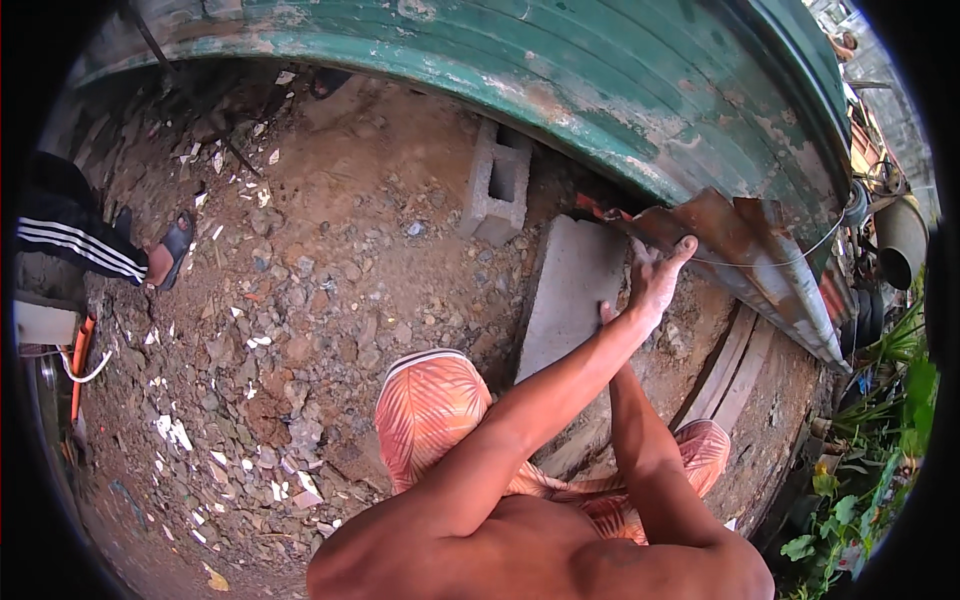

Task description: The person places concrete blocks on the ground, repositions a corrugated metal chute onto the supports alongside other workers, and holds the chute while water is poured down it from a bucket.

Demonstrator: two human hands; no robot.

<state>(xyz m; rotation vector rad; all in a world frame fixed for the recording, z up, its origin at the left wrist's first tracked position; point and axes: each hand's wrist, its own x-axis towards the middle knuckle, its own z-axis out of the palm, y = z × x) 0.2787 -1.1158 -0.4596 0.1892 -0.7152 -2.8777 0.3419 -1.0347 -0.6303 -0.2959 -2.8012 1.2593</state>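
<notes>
My left arm reaches across above my right one. My left hand (654,277), whitish with dust, is at the near edge of a rusty corrugated metal sheet (735,240), thumb and fingers apart. Whether it presses on the sheet I cannot tell. A thin wire (760,264) runs from beside the hand across the sheet to the right. Below the left forearm, a small part of my right hand (607,312) shows over a grey concrete slab or block (572,290). The rest of that hand is hidden. A hollow concrete block (497,185) lies to the left.
A large green, weathered hull-like surface (520,60) curves across the far side. Wooden planks (728,365) lie at my right, near plants (850,515). Rubble and white shards (172,432) cover the ground at left. Another person's sandalled foot (172,250) is at far left.
</notes>
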